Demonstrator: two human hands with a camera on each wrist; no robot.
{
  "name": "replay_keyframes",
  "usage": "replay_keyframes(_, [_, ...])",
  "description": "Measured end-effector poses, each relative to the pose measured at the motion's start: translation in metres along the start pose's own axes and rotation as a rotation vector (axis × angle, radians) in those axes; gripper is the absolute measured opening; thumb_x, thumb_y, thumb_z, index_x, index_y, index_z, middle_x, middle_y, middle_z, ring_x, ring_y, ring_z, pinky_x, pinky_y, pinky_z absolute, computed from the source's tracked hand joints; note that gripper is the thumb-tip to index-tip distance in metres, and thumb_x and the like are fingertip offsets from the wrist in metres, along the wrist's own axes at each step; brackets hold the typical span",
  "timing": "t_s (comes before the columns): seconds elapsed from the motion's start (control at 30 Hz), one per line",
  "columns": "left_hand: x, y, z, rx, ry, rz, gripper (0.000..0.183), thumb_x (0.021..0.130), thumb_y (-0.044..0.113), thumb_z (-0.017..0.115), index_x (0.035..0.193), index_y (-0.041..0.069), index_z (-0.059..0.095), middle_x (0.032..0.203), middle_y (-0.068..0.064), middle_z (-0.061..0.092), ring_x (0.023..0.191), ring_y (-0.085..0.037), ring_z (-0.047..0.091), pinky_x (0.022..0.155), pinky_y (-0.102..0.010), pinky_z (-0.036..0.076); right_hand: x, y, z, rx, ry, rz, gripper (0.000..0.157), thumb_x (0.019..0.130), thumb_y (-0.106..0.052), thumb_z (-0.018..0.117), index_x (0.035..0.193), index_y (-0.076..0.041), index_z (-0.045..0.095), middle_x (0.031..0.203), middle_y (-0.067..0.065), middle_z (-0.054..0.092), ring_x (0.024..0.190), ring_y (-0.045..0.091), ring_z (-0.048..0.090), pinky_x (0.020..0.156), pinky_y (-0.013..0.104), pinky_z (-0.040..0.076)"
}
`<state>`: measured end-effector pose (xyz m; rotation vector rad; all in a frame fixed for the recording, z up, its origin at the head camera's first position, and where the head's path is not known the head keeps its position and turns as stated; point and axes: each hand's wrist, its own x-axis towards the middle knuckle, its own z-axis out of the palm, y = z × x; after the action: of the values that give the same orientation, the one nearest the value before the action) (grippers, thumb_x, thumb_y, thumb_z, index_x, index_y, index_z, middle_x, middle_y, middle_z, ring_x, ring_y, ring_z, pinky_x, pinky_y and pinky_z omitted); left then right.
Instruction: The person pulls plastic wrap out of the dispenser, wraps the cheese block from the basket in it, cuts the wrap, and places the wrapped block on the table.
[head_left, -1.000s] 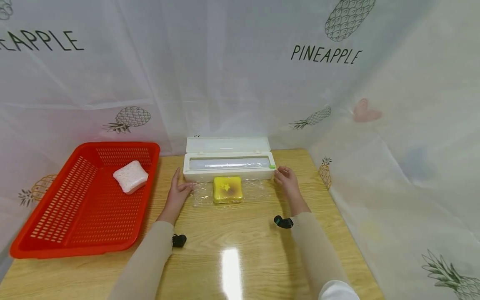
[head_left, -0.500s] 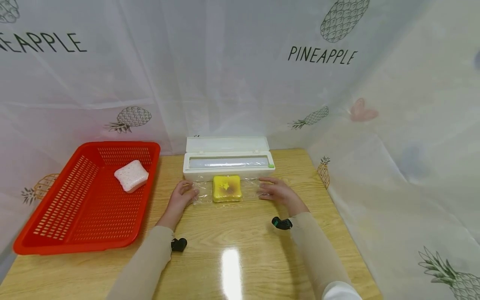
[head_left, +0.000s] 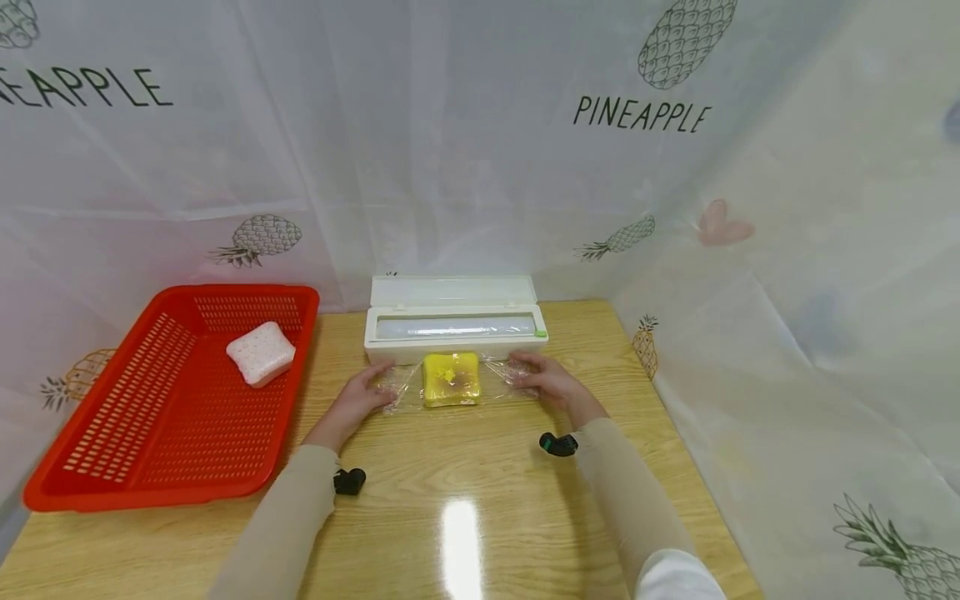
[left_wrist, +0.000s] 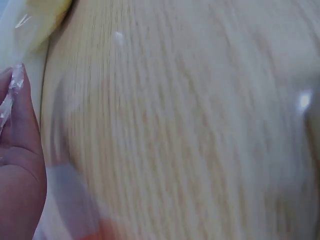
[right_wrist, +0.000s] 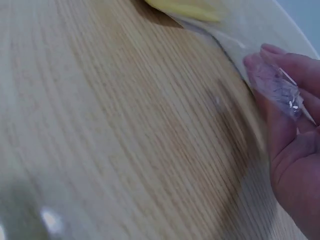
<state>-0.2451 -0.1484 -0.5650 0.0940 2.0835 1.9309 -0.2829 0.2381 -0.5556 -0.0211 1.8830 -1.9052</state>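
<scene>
A yellow, toast-shaped block point(head_left: 452, 380) with a browned patch and a small star lies in front of the white dispenser box, under clear plastic wrap point(head_left: 408, 392). My left hand point(head_left: 356, 407) pinches the wrap's left end; in the left wrist view the bunched film point(left_wrist: 17, 79) shows between thumb and fingers. At the other end my right hand point(head_left: 557, 385) pinches the film, which crumples over the fingertips point(right_wrist: 257, 62) in the right wrist view. From both hands the wrap runs in taut creases to the block.
The white wrap dispenser point(head_left: 457, 333) stands lid up at the back, a film roll point(head_left: 450, 327) inside and a green piece at its right end. A red basket point(head_left: 281, 433) at the left holds a white speckled block point(head_left: 262, 354). A patterned curtain point(head_left: 450, 167) borders the wooden table point(head_left: 420, 483).
My right hand has come left from the dispenser's right corner to the wrap's end. My left hand has closed on the left end. The film, flat before, is now gathered into creases.
</scene>
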Motion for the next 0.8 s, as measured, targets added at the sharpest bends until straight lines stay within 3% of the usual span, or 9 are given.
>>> replay_keyframes(0.1, [-0.003, 0.003, -0.002, 0.001, -0.03, 0.006, 0.073, 0.088, -0.01, 0.061, 0.153, 0.006, 0.03, 0.15, -0.025, 0.029, 0.083, -0.014, 0.057, 0.073, -0.022, 0.052, -0.006, 0.0, 0.001, -0.036, 0.029, -0.049, 0.065, 0.088, 0.013, 0.061, 0.147, 0.0, 0.038, 0.154, 0.018, 0.028, 0.096, 0.014, 0.061, 0.083, 0.026, 0.054])
replay_keyframes(0.27, [-0.009, 0.013, -0.002, 0.07, -0.005, 0.042, 0.073, 0.088, -0.011, 0.061, 0.152, 0.006, 0.031, 0.142, -0.025, 0.034, 0.07, -0.011, 0.052, 0.066, -0.023, 0.05, -0.023, 0.003, 0.008, -0.032, 0.068, -0.128, 0.068, 0.087, 0.012, 0.063, 0.148, -0.004, 0.039, 0.152, 0.016, 0.029, 0.098, 0.015, 0.061, 0.08, 0.024, 0.054])
replay_keyframes(0.4, [-0.012, 0.019, -0.002, 0.15, 0.036, 0.047, 0.071, 0.088, -0.01, 0.063, 0.151, 0.007, 0.034, 0.143, -0.023, 0.036, 0.07, -0.013, 0.049, 0.064, -0.022, 0.049, -0.044, 0.007, 0.021, -0.006, 0.1, -0.19, 0.072, 0.085, 0.015, 0.063, 0.15, -0.003, 0.035, 0.157, 0.012, 0.023, 0.104, 0.018, 0.061, 0.078, 0.023, 0.054])
replay_keyframes(0.53, [-0.013, 0.023, -0.004, 0.187, 0.044, 0.031, 0.071, 0.088, -0.01, 0.062, 0.151, 0.007, 0.034, 0.135, -0.023, 0.042, 0.075, -0.018, 0.051, 0.065, -0.025, 0.052, -0.067, 0.016, 0.043, 0.05, 0.204, -0.221, 0.074, 0.083, 0.017, 0.064, 0.149, -0.002, 0.035, 0.158, 0.009, 0.023, 0.111, 0.019, 0.06, 0.078, 0.023, 0.054])
replay_keyframes(0.67, [-0.012, 0.027, -0.006, 0.226, 0.046, 0.029, 0.069, 0.087, -0.013, 0.06, 0.149, 0.004, 0.036, 0.109, -0.02, 0.05, 0.072, -0.02, 0.05, 0.063, -0.027, 0.052, -0.09, 0.029, 0.072, 0.193, 0.294, -0.242, 0.074, 0.083, 0.021, 0.06, 0.149, -0.001, 0.034, 0.156, 0.01, 0.026, 0.117, 0.023, 0.058, 0.082, 0.025, 0.054])
replay_keyframes(0.8, [-0.005, 0.028, -0.008, 0.262, 0.029, 0.032, 0.07, 0.083, -0.016, 0.057, 0.148, 0.001, 0.037, 0.08, -0.012, 0.049, 0.061, -0.017, 0.048, 0.058, -0.027, 0.05, -0.107, 0.041, 0.098, 0.249, 0.362, -0.229, 0.073, 0.084, 0.018, 0.061, 0.149, -0.003, 0.034, 0.158, 0.01, 0.015, 0.123, 0.029, 0.053, 0.087, 0.028, 0.053])
